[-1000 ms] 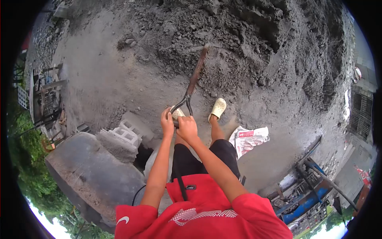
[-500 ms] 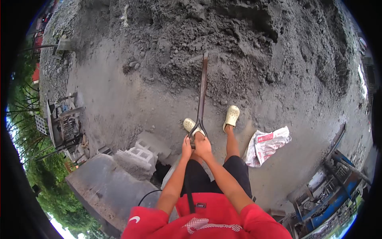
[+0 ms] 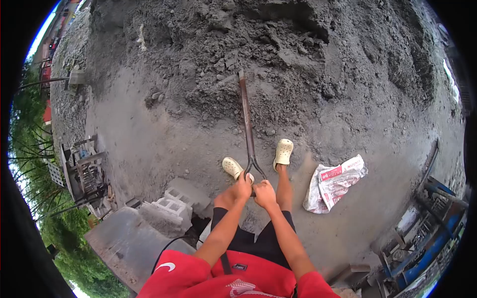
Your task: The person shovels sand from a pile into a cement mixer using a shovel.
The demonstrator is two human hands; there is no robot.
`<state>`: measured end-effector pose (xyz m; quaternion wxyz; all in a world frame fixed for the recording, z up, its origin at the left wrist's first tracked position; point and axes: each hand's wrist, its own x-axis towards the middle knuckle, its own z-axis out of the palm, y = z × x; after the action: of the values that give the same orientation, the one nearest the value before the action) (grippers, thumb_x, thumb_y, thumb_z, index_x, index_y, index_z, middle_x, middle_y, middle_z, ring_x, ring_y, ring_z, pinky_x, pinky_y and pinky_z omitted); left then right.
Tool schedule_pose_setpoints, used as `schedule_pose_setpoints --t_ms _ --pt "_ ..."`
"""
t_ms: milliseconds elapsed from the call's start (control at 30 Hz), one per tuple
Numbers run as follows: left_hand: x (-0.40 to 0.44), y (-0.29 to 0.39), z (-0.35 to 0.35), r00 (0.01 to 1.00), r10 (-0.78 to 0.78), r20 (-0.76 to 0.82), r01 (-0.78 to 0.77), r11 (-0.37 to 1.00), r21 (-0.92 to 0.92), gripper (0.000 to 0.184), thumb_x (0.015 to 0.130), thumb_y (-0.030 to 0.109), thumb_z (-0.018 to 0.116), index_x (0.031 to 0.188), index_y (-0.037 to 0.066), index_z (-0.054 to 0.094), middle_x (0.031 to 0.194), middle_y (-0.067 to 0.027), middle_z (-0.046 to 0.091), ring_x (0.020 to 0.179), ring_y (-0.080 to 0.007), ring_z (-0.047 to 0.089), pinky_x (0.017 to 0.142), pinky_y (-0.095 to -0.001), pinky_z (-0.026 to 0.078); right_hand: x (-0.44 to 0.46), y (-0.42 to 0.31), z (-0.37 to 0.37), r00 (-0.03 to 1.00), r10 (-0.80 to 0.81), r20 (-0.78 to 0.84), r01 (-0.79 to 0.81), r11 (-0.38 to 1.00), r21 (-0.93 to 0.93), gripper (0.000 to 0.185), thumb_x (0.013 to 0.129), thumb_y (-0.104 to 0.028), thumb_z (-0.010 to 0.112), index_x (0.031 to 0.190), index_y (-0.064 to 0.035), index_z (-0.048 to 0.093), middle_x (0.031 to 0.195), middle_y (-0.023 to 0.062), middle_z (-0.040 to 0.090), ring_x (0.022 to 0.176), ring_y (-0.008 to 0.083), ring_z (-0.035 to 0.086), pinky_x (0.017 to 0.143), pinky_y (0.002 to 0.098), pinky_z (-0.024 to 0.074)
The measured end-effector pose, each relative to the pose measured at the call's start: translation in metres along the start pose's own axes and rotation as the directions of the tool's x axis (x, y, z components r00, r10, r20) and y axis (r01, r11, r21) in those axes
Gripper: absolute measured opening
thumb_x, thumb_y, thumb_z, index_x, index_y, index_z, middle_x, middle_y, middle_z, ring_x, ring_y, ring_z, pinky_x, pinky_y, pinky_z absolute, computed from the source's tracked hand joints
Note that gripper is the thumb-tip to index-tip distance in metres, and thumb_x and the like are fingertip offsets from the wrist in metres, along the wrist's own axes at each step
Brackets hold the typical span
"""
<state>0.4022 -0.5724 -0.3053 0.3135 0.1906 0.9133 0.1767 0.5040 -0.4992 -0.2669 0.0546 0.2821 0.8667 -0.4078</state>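
Both of my hands are closed on the forked D-handle of a shovel. My left hand grips the handle's left side, and my right hand holds its right end. The brown shaft runs away from me into a grey sand pile; the blade is hidden in the sand. My cream clogs stand on either side of the shaft, the left clog close to the handle and the right clog a little farther forward.
A crumpled cement bag lies on the ground to the right. Hollow concrete blocks and a large grey metal sheet are at the lower left. Blue metal frames stand at the lower right. A wooden stand with scrap is at the left.
My hands and the shovel handle have shifted slightly, with the shaft's far end now left of where it was. The left knee is bent more to the left. The view has shifted too.
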Motion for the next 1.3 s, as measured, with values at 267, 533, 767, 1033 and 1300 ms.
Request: schedule_pose_setpoints --t_ms 267,533,767,1033,1300 --pt "-0.017 0.032 0.037 0.997 -0.023 0.075 0.034 0.987 -0.154 0.038 0.095 0.03 0.039 0.125 0.006 0.044 0.11 -0.0276 0.055 0.102 -0.0448 0.053 0.084 -0.0469 0.042 -0.026 0.03 -0.01 0.988 0.124 -0.086 -0.131 0.988 -0.076 0.01 0.065 -0.007 0.06 0.075 -0.0071 0.061 0.08 0.0104 0.063 0.086 0.0225 0.059 0.094 0.0346 0.0356" --pt "-0.024 0.042 -0.005 0.999 0.026 0.033 -0.021 0.988 -0.152 0.039 0.094 0.03 0.04 0.124 0.006 0.048 0.111 -0.0244 0.058 0.103 -0.0424 0.054 0.086 -0.046 0.042 -0.029 -0.016 -0.038 0.941 0.116 -0.319 -0.147 0.986 -0.076 0.015 0.062 -0.007 0.061 0.076 -0.0059 0.061 0.081 0.0094 0.061 0.091 0.0256 0.057 0.095 0.0386 0.0345" --pt "-0.052 0.05 -0.009 0.996 0.079 0.037 -0.069 0.973 -0.222 0.042 0.094 0.028 0.041 0.124 -0.001 0.046 0.109 -0.0279 0.057 0.102 -0.0438 0.053 0.086 -0.0452 0.042 -0.058 -0.031 -0.071 0.934 0.128 -0.332 -0.14 0.99 -0.01 0.019 0.057 -0.005 0.06 0.076 -0.0063 0.061 0.076 0.0083 0.057 0.083 0.0259 0.054 0.091 0.0386 0.0347" --pt "-0.167 0.166 -0.059 0.898 -0.212 0.386 0.326 0.909 -0.259 0.046 0.095 0.034 0.039 0.127 0.0 0.04 0.095 -0.0299 0.059 0.088 -0.0455 0.057 0.076 -0.0479 0.044 -0.132 -0.065 -0.208 0.935 0.346 -0.078 -0.35 0.935 -0.05 0.031 0.056 -0.002 0.059 0.087 -0.0073 0.06 0.086 0.0077 0.057 0.091 0.0256 0.055 0.097 0.0418 0.0322" --pt "-0.121 0.182 -0.051 0.344 0.136 0.929 0.523 0.794 -0.31 0.05 0.093 0.05 0.041 0.114 0.004 0.044 0.093 -0.0042 0.051 0.091 -0.016 0.051 0.08 -0.0328 0.042 -0.118 -0.06 -0.204 -0.025 0.991 0.132 0.081 -0.129 0.988 0.043 0.078 -0.008 0.061 0.116 -0.007 0.042 0.099 0.0097 0.052 0.074 0.0196 0.056 0.07 0.0327 0.0489"
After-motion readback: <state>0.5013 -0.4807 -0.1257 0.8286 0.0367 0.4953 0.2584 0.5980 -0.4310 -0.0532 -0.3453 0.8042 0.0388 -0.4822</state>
